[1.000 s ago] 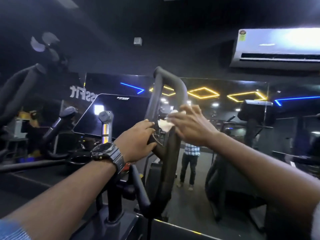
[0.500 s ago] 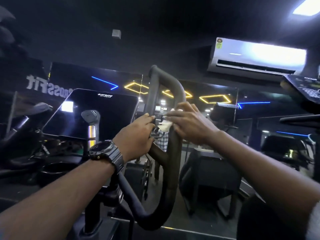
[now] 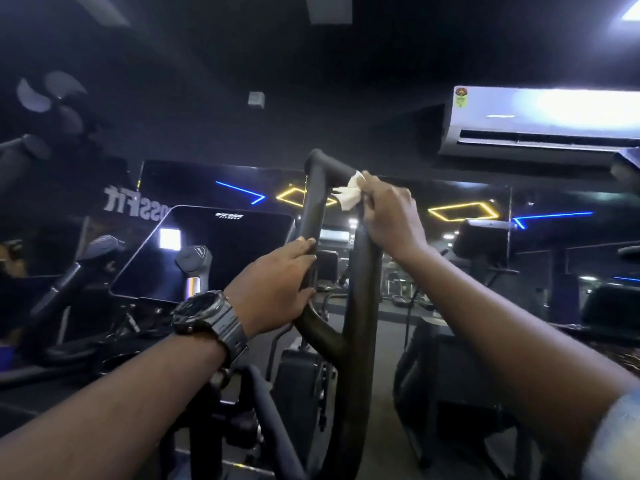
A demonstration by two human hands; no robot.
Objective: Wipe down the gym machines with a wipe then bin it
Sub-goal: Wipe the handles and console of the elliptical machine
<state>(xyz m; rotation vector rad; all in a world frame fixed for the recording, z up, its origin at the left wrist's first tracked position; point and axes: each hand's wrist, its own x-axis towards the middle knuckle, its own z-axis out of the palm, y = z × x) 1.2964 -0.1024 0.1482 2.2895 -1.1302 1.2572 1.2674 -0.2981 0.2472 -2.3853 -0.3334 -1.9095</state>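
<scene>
A black looped handlebar [image 3: 358,306] of a gym machine stands upright in front of me. My right hand [image 3: 391,218] holds a crumpled white wipe [image 3: 349,195] against the loop's upper right bend, fingers curled round the bar. My left hand [image 3: 277,289], with a dark watch on its wrist, grips the loop's left bar lower down.
The machine's dark console screen [image 3: 207,254] tilts at left, with a grey knobbed lever [image 3: 194,261] before it. A mirror wall [image 3: 450,237] behind reflects neon lights. An air conditioner [image 3: 543,123] hangs at upper right. Other dark machines [image 3: 606,313] stand on both sides.
My right hand has slid the wipe up the right bar from the middle of the loop to its top bend. My left hand keeps its grip on the left bar.
</scene>
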